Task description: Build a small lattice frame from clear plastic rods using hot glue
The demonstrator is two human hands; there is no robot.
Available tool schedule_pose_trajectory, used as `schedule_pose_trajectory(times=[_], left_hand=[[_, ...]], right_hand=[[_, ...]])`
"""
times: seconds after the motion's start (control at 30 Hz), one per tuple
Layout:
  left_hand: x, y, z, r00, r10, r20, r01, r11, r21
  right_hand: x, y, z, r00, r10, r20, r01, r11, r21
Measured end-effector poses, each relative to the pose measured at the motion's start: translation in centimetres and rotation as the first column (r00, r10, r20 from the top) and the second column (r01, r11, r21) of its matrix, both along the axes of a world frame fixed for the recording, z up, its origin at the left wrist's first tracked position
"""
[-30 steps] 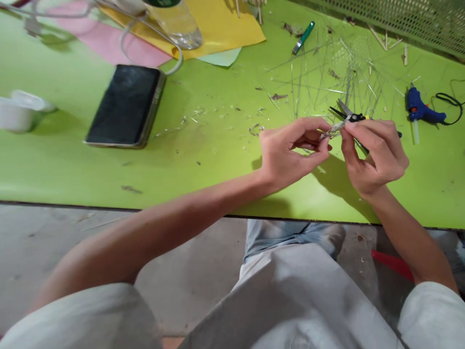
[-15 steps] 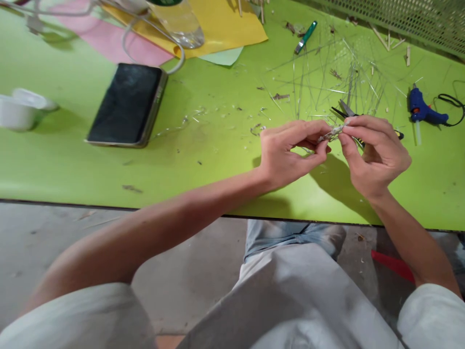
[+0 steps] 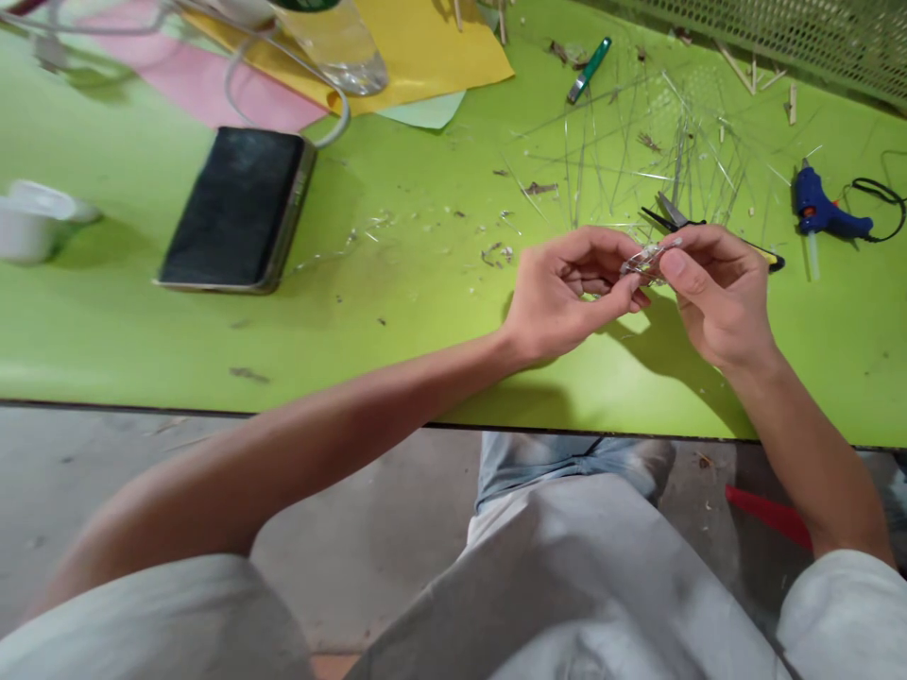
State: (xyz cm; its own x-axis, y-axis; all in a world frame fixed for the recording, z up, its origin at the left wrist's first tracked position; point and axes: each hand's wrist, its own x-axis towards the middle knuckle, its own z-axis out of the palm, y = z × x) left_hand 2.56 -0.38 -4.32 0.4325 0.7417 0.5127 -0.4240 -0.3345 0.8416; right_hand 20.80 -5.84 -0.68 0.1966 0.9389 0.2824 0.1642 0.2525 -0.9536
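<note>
Between my two hands is a small silvery bundle of twisted wire [image 3: 645, 262], held just above the green table. My left hand [image 3: 571, 293] pinches its left end between thumb and fingers. My right hand [image 3: 727, 293] grips the right end with thumb and forefinger; its other fingers curl behind. Black scissors [image 3: 670, 215] with a yellow-trimmed handle lie right behind my right hand, which hides their middle. Beyond them, many loose straight wires [image 3: 680, 161] are scattered over the table.
A blue glue gun [image 3: 826, 208] lies at the right, a green cutter knife [image 3: 590, 70] farther back. To the left are a black phone [image 3: 237, 208], a white container [image 3: 28, 227] and a clear bottle [image 3: 340, 47] on coloured paper [image 3: 439, 47]. A perforated green panel [image 3: 814, 47] borders the back right.
My right hand has turned slightly, its thumb now lying higher across the wire bundle, which shows more openly. My left hand keeps its pinch. The view has shifted a little.
</note>
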Motion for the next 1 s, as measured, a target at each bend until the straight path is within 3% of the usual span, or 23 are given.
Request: schedule_pose_trajectory(times=[0.17,0.27,0.6,0.8,1.0], left_hand=[[0.0,0.1,-0.4,0.998,0.048,-0.042,-0.044,0.996,0.084],[0.0,0.2,-0.6,0.994,0.096,-0.044,-0.089,0.987,0.131],[-0.3,1.0,0.3,0.973,0.169,-0.156,-0.143,0.976,0.167],[-0.3,1.6,0.4,0.987,0.096,-0.127,-0.086,0.993,0.078],[0.0,1.8,-0.2,0.972,0.202,-0.118,-0.189,0.976,0.112]], right_hand=[[0.8,0.2,0.0,0.99,0.099,-0.098,-0.11,0.987,-0.114],[1.0,0.3,0.2,0.982,0.143,-0.126,-0.158,0.98,-0.119],[0.3,0.3,-0.7,0.999,0.015,-0.044,-0.019,0.996,-0.083],[0.5,0.4,-0.8,0.999,0.011,-0.054,-0.013,0.999,-0.039],[0.9,0.5,-0.8,0.998,0.047,-0.029,-0.049,0.996,-0.074]])
